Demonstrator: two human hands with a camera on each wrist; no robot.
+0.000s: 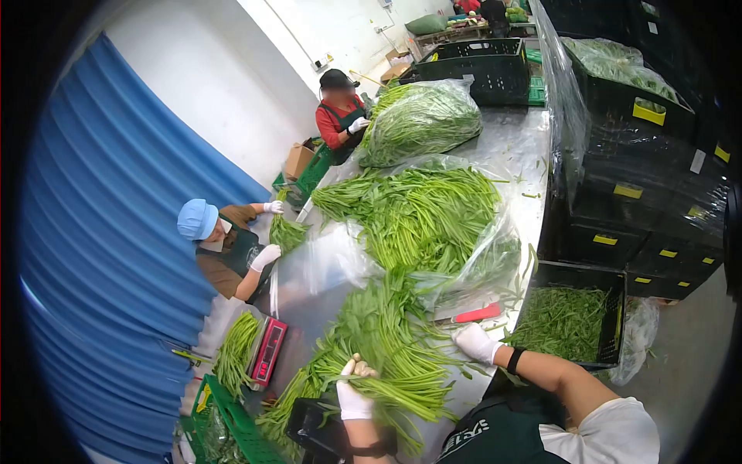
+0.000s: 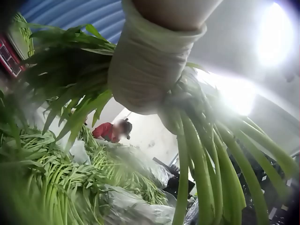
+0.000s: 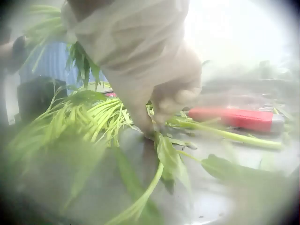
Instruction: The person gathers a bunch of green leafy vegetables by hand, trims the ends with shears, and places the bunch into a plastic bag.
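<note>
Two gloved hands are busy with greens. Only the head view shows both at once. Our left hand [image 1: 354, 390] is held up near our body, and our right hand [image 1: 473, 340] is lower, off to its right and a little beyond it, down on the table [image 1: 518, 147].

The left hand is clenched round a thick bunch [image 1: 386, 340], gripping it partway along. The bunch runs on both sides of the fist, and its far end spreads toward the right hand. The left wrist view shows the grip from beneath. There the glove wraps fully round the stalks, which hang thick and pale below it, and a person in red [image 2: 110, 131] stands far beyond.

The right wrist view, though blurred, shows what the head view hides. Curled fingertips [image 3: 176, 101] close on a few loose stems [image 3: 112, 117] lying on the table. A red tool [image 1: 478, 313] lies just beyond that hand, not touching it.

A crate [image 1: 614, 290] of greens stands right of the right hand. A scale [image 1: 268, 350] sits left of the left hand. An open bag [image 1: 495, 247] heaped with greens lies beyond both hands.
</note>
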